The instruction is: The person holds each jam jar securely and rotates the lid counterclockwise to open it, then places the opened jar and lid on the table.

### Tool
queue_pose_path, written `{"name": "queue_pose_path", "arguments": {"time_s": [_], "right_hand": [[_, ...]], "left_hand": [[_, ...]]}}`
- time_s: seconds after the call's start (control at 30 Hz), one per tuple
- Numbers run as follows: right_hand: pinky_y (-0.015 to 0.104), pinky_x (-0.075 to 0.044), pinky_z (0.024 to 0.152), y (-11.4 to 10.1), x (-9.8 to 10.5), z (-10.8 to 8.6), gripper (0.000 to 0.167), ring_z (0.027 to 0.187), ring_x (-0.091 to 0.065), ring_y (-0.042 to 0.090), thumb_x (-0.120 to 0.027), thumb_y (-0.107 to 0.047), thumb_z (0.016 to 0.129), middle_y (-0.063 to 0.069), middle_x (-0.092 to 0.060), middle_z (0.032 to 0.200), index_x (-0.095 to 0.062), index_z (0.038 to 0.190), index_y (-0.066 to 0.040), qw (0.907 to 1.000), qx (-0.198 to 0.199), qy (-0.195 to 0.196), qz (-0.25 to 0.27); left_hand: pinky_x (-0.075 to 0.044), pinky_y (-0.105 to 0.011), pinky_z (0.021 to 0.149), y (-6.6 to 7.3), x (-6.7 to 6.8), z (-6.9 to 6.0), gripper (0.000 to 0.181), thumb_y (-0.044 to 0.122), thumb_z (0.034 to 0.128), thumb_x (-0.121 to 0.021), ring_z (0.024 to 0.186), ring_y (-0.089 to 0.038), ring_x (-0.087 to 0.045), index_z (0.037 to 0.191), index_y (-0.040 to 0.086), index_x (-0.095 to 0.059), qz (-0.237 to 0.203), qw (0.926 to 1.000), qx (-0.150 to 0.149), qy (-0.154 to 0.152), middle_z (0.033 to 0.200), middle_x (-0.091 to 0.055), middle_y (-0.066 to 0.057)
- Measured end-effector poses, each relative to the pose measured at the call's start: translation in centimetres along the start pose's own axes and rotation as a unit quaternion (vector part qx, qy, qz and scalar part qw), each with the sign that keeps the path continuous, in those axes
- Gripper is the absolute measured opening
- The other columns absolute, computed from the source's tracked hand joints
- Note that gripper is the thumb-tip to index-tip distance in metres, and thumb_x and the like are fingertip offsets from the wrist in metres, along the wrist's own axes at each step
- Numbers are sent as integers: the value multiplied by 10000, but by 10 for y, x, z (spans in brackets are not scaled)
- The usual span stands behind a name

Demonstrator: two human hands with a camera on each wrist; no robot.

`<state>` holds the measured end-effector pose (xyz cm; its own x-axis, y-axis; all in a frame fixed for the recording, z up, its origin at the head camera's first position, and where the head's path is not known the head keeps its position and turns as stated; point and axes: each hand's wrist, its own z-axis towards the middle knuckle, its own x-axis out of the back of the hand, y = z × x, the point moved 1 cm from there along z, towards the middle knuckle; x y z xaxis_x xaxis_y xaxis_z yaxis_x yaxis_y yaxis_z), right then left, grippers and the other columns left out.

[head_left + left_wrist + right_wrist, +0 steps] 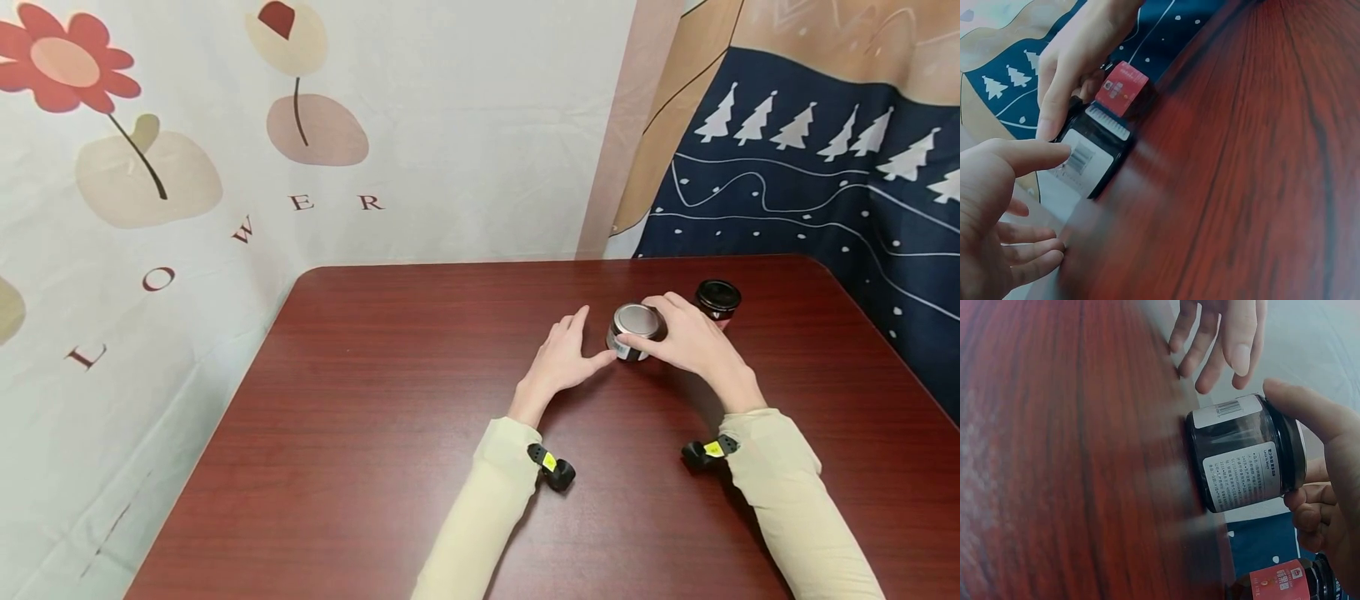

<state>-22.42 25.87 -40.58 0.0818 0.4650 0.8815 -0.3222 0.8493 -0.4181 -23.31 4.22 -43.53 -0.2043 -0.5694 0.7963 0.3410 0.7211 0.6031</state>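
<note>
A dark glass jar (636,321) with a silver-topped lid stands upright on the brown table. Its white labels, one with a barcode, show on the jar (1241,456) in the right wrist view. My right hand (690,337) holds this jar near the lid, thumb on one side and fingers on the other. To the jar's left is my left hand (561,358), its fingers extended and the thumb reaching towards the jar; whether the thumb touches it I cannot tell. A second jar (717,296), black-lidded with a red label, stands just behind my right hand.
The wood-grain table (375,433) ends at a rounded back edge, close behind both jars. A pale flower-print cloth (465,125) hangs behind it, and a navy cloth (795,183) with white trees hangs at the right. Each wrist wears a small black camera (558,475).
</note>
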Motion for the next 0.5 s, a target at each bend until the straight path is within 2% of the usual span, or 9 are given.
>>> {"name": "queue_pose_path", "arguments": {"time_s": [0.2,0.5], "right_hand": [[531,-516,852,1,-2,0,708,983,-579,302,-771,-516,842,173,-595,1112,-596,1281,12,9999,119,16,-8],[494,-511,820,1,-4,-1,625,938,-559,262,-764,-473,858,130,-568,1060,-597,1299,-63,9995,315,38,-53]], "left_hand": [[-422,-415,1085,5,-4,2,878,473,908,-704,1380,-293,-439,1577,70,-305,-104,9999,-61,94,1523,-453,-118],[-462,-382,1026,12,-15,6,813,425,890,-738,1303,-235,-494,1531,69,-387,-347,9990,-84,277,1420,-561,-44]]}}
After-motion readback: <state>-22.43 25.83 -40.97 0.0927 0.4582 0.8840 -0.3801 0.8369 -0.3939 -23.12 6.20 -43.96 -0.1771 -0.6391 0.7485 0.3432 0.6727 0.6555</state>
